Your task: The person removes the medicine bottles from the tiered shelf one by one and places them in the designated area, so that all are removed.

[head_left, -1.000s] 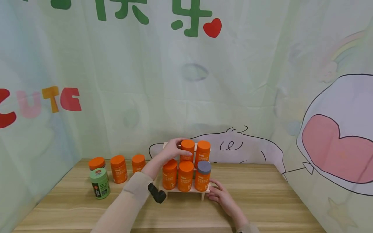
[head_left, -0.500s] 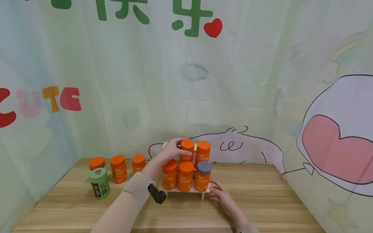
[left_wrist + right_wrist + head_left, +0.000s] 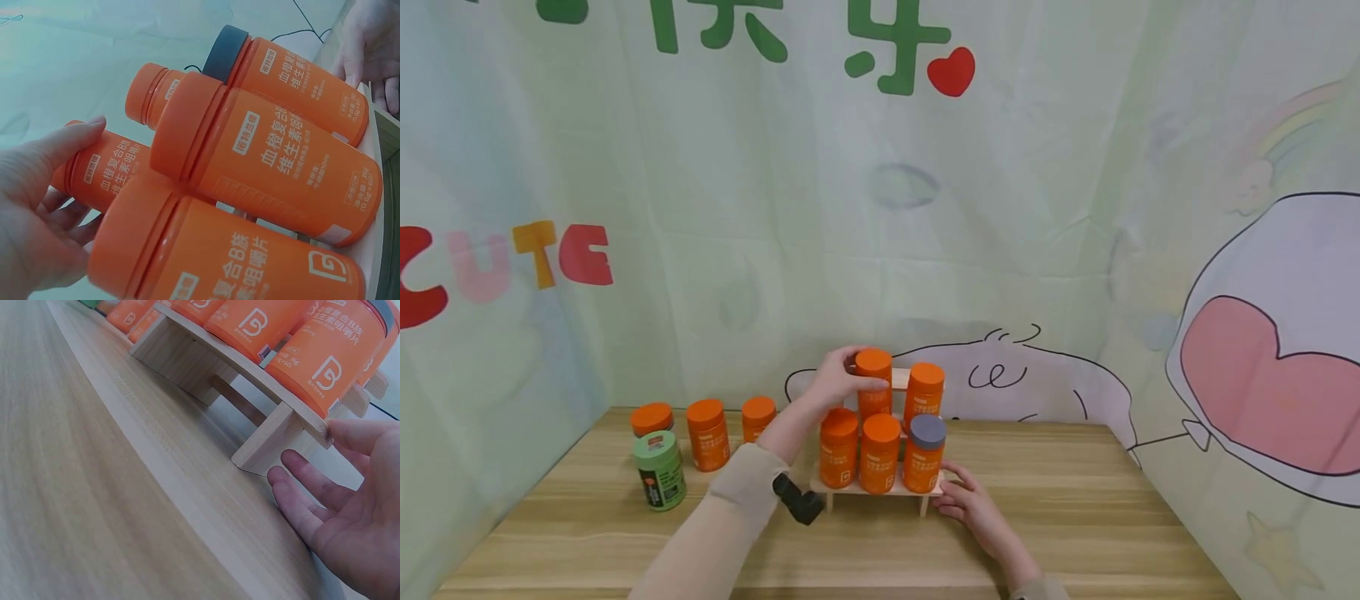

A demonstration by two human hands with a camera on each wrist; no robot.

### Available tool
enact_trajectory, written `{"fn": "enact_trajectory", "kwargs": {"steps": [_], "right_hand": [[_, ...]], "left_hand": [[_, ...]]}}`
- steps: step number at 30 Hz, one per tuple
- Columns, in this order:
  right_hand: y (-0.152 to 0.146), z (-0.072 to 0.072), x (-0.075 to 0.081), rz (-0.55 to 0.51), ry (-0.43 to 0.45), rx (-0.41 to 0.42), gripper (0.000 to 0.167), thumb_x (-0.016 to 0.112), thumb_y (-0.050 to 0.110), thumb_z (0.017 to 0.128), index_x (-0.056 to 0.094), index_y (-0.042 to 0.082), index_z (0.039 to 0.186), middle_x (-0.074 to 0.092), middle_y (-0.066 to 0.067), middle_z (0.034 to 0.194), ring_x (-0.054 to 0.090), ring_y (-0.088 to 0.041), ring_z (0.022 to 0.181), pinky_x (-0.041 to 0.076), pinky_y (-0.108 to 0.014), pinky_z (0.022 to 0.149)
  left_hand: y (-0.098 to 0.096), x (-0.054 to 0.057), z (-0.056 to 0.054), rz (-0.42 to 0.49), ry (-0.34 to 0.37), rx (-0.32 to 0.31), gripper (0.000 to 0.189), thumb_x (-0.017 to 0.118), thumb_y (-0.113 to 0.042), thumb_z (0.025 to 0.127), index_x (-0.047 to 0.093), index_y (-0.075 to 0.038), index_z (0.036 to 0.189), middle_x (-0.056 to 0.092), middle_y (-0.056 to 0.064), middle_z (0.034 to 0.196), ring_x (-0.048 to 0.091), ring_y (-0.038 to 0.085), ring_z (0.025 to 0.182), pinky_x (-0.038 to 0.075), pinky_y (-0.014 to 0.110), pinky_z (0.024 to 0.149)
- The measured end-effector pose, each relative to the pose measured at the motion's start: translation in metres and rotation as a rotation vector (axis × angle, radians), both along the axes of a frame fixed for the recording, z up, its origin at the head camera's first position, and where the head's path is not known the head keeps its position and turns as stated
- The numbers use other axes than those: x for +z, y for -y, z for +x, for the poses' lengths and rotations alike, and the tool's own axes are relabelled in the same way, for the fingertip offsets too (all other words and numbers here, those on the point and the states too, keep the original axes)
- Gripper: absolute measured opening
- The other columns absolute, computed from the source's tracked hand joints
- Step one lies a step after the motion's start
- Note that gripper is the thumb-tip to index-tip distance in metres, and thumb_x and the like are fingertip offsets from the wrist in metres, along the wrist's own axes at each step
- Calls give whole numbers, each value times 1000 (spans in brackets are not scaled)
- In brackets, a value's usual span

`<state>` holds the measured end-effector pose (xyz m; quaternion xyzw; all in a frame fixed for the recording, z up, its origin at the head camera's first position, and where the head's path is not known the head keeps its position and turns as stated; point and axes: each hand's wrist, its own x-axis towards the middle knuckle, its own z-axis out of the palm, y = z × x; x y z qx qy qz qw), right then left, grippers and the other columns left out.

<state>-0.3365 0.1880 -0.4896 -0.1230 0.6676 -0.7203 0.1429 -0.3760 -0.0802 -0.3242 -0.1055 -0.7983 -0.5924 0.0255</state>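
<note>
In the head view my left hand holds an orange-lidded jar in the back row of a small wooden tiered rack. The left wrist view shows thumb and fingers around that jar's lid end, its lower part hidden behind the front jars. Beside it stands another orange jar. Along the front step are two orange-lidded jars and a grey-lidded orange jar. My right hand touches the corner of the rack's front shelf with one fingertip, the other fingers loosely bent beneath.
On the wood-grain table, left of the rack, stand a green jar and several orange jars, including one nearby. A printed cloth backdrop hangs behind and along both sides.
My left hand and the orange jar it holds have shifted up and slightly left from their place in the back row. My right hand stays at the rack's corner.
</note>
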Motion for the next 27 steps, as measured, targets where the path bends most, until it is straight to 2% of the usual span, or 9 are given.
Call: {"fn": "enact_trajectory", "kwargs": {"steps": [8, 17, 23, 27], "right_hand": [[1, 0, -1, 9, 9, -12, 52, 50, 18, 101, 31, -3, 145, 62, 0, 100, 63, -9, 87, 53, -25, 84], [2, 0, 1, 10, 11, -11, 48, 50, 17, 100, 35, 1, 143, 62, 1, 100, 63, -10, 88, 53, -25, 84], [0, 1, 3, -1, 17, 4, 41, 48, 16, 101, 39, 5, 140, 63, 3, 99, 63, -10, 89, 53, -24, 84], [0, 3, 4, 0, 16, 5, 41, 46, 16, 102, 38, 5, 141, 63, 4, 99, 63, -10, 89, 52, -24, 85]], "left_hand": [[15, 8, 7, 10, -46, 6, 64, 77, -17, 83, 50, -5, 140, 58, 17, 133, 56, 33, 118, 48, 47, 102], [34, 11, 12, 56, -86, 15, 65, 74, -14, 86, 45, -5, 143, 56, 18, 135, 56, 33, 118, 51, 42, 96], [46, 11, 19, 86, -128, 66, 63, 73, -12, 87, 45, -3, 142, 55, 20, 135, 54, 34, 119, 46, 47, 104], [56, 9, 22, 107, -125, 121, 63, 73, -12, 87, 44, -3, 143, 54, 21, 137, 52, 35, 122, 43, 49, 107]]}}
